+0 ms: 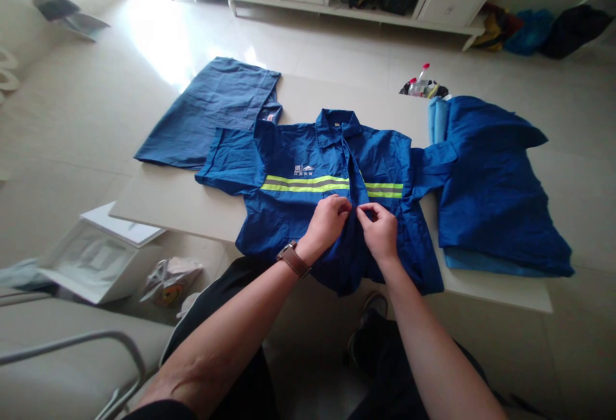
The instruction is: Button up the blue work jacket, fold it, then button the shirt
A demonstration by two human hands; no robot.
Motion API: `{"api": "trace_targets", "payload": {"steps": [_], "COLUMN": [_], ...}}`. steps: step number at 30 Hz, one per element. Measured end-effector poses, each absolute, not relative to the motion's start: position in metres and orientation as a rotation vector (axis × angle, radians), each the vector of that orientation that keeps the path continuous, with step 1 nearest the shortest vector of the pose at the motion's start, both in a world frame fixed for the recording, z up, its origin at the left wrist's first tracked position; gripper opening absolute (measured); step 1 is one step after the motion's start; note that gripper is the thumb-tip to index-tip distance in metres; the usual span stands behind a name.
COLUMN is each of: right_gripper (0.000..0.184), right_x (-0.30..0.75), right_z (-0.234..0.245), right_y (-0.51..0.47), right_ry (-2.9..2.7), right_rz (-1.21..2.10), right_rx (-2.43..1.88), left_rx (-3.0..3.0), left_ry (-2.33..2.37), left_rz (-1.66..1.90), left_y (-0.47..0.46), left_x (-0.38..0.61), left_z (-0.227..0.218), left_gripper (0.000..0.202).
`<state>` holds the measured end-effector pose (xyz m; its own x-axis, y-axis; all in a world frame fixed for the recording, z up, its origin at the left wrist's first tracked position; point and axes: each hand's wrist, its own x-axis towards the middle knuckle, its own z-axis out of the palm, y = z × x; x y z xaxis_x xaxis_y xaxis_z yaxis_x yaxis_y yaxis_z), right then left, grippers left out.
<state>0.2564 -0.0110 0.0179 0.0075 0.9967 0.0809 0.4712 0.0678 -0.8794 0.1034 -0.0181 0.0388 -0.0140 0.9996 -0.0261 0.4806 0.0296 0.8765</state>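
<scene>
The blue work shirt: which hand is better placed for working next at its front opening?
Probably the right hand: its fingertips pinch the shirt's front edge; the left hand lies flatter.

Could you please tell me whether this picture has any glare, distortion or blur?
In the head view, bright glare washes the tiled floor beyond the table, the wide lens bends the room's edges, and the blue work shirt stays fairly sharp.

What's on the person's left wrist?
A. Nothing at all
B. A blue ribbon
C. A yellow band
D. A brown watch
D. A brown watch sits just behind the left hand, which is at the front of the blue shirt.
</scene>
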Motion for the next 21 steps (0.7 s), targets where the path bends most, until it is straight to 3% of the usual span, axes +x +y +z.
{"api": "trace_targets", "payload": {"steps": [14,21], "right_gripper": [0.009,0.008], "right_x": [0.258,0.256], "right_z": [0.020,0.021], "right_y": [-0.011,-0.012], "right_ry": [-1.797,-1.848], "right_rz": [0.768,0.732], "right_rx": [-1.354,-1.329], "left_rx": [1.251,1.034], "left_ry": [1.563,1.521], "left_rz": [0.979,1.006], "left_y": [-0.020,-0.017], "left_x": [0.104,0.106], "left_z": [0.042,0.030], "left_gripper": [0.022,0.011]}}
